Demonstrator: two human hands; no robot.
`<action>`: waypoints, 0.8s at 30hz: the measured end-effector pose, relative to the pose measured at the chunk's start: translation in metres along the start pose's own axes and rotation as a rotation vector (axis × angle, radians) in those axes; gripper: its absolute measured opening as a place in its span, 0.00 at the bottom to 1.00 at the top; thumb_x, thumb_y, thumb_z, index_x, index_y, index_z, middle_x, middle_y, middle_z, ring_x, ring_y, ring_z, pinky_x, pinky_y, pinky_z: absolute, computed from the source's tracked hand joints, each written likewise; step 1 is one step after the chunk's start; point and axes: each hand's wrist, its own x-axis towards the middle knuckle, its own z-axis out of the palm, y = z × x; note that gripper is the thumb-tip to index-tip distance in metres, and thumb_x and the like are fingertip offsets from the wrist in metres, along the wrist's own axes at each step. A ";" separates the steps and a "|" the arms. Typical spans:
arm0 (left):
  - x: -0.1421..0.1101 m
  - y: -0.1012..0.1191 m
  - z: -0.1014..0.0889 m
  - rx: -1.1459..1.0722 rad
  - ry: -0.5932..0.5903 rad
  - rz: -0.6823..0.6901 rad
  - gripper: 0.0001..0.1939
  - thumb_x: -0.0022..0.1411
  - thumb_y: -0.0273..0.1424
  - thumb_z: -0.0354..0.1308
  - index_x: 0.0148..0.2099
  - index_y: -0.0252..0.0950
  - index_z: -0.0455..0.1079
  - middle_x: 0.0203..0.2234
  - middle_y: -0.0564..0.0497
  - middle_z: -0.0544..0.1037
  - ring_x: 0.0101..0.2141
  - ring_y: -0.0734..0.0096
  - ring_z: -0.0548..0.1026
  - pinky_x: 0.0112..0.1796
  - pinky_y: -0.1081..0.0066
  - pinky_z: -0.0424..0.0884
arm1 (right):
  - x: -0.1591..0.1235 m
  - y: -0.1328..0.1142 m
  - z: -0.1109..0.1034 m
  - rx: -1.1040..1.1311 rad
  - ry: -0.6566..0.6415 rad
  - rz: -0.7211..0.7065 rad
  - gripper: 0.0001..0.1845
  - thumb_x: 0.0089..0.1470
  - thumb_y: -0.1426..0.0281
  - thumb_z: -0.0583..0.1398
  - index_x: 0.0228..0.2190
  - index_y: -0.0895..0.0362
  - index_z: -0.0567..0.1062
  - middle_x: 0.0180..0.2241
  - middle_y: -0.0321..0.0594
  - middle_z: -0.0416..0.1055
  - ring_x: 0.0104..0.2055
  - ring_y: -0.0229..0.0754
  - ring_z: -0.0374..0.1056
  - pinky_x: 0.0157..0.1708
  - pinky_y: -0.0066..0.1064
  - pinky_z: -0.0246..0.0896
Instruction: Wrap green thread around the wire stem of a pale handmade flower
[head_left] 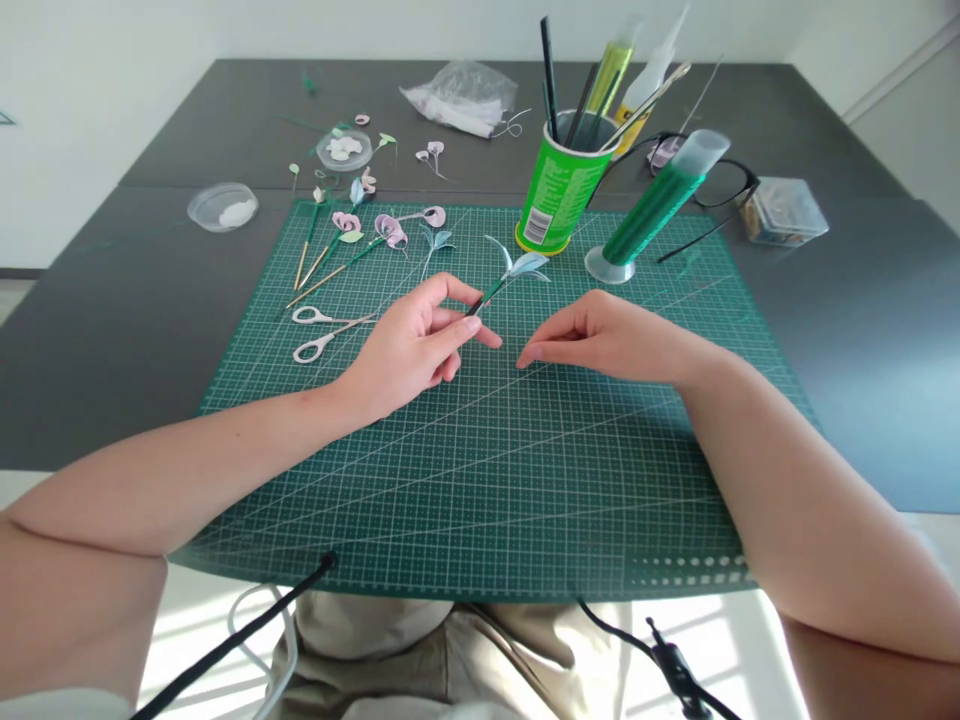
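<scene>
Scissors point(313, 348) lie on mat point(480, 490), handles leftmost, blades running behind left hand point(409, 345). Left grip closed: thumb and fingers pinch stem of blue flower point(528, 264), petals angled up-right over mat. Right hand point(604, 338), nearby: fingers bent, tips bunched; cannot tell whether grip holds anything. Tube point(654, 220) stands beyond.

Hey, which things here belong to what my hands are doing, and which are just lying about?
Likely part of the job:
blue-petalled stem, in your left hand
cutting mat
pink flowers
white-handled scissors

Probably just lying about:
black-framed glasses
plastic bag
clear box
</scene>
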 end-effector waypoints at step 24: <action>-0.004 0.004 0.001 0.370 -0.184 -0.041 0.06 0.69 0.33 0.62 0.46 0.39 0.79 0.36 0.53 0.88 0.19 0.78 0.72 0.22 0.75 0.68 | -0.020 -0.017 0.006 0.391 0.180 -0.359 0.17 0.55 0.50 0.72 0.28 0.50 0.89 0.29 0.41 0.83 0.30 0.39 0.76 0.29 0.31 0.72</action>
